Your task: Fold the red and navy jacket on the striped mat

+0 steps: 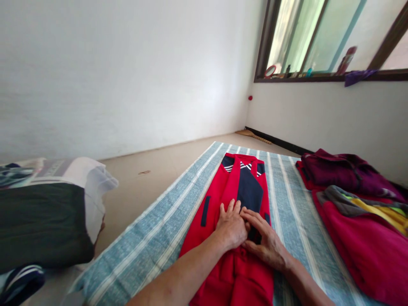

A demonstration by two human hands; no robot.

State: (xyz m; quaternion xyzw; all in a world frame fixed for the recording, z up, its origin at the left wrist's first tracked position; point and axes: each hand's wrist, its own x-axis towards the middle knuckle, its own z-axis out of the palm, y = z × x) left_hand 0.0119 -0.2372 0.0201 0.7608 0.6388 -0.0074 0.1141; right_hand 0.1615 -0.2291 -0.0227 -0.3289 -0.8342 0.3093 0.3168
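A red jacket [228,187] with dark navy panels and white stripes near the collar lies on the striped cloth, its collar pointing away from me. Its lower part is bunched in red folds close to me. My left hand [231,225] rests palm down on the middle of the jacket, fingers spread on the red fabric. Beside it, my right hand [266,242] is bent with thumb and fingers apart, its fingertips touching the side of the left hand over the navy panel. Fabric under both palms is hidden.
The jacket lies on a blue-and-white striped cloth [165,225]. Folded clothes [360,246] are stacked at the right, with a maroon garment [344,174] behind. Dark green clothing [41,225] lies at the left. A broom [253,136] lies by the wall, below a window sill [328,77] with small items.
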